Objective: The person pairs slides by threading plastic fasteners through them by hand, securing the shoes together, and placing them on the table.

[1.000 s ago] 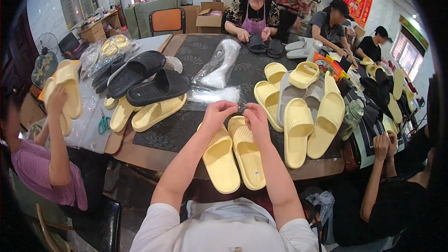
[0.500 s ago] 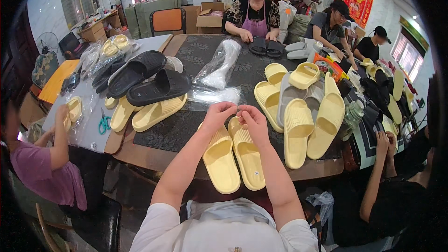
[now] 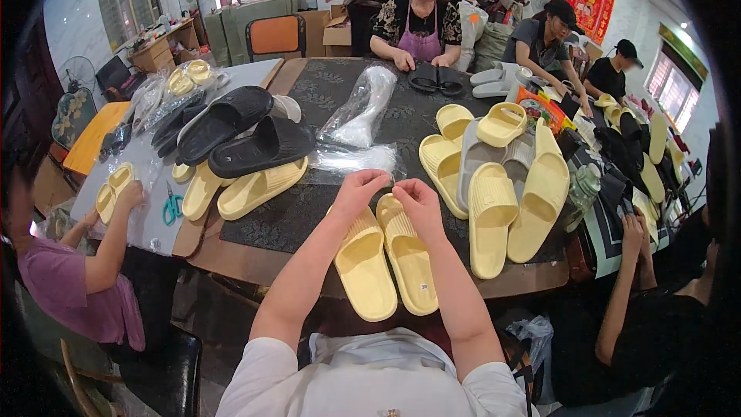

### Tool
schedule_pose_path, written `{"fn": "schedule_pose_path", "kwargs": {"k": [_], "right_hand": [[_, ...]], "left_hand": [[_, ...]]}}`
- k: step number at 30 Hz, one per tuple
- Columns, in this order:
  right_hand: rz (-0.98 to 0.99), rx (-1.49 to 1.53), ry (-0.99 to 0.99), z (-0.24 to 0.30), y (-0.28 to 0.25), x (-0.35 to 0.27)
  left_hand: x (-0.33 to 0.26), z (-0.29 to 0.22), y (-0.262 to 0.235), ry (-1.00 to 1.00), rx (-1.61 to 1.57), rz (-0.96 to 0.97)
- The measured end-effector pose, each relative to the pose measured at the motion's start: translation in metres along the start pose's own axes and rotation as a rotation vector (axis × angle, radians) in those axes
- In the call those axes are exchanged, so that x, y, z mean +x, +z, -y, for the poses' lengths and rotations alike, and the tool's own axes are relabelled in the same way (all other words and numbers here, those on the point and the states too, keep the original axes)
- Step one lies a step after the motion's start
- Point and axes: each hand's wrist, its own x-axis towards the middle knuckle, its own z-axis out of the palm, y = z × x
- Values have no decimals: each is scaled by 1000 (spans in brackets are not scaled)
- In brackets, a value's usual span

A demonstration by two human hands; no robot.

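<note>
A pair of pale yellow slide slippers lies side by side at the table's near edge, soles down, the left slipper (image 3: pixel 365 274) and the right slipper (image 3: pixel 411 270). Over their toe ends, my left hand (image 3: pixel 364 190) and my right hand (image 3: pixel 417 205) come close together with fingertips pinched. Whatever sits between the fingertips is too small to make out. Just beyond my hands lies a bundle of thin whitish strands (image 3: pixel 351 161) in clear plastic. A second such bundle (image 3: pixel 367 108) lies farther back.
Yellow and grey slippers (image 3: pixel 494 220) are heaped to the right. Black slippers (image 3: pixel 262 145) rest on yellow ones to the left, near teal-handled scissors (image 3: pixel 171 207). Across the table a co-worker handles black slippers (image 3: pixel 436 79). Other people work at both sides.
My right hand's fingers have drawn in and down slightly, a little apart from the left. The co-worker at left has shifted a yellow pair, and another person appears at the back.
</note>
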Motion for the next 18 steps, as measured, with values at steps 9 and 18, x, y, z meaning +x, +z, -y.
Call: {"fn": "schedule_pose_path", "kwargs": {"k": [9, 18], "right_hand": [[30, -85, 38, 1, -2, 0], [3, -76, 10, -3, -2, 1]], "left_hand": [[3, 4, -2, -49, 21, -39], [-1, -2, 1, -11, 22, -23]]}}
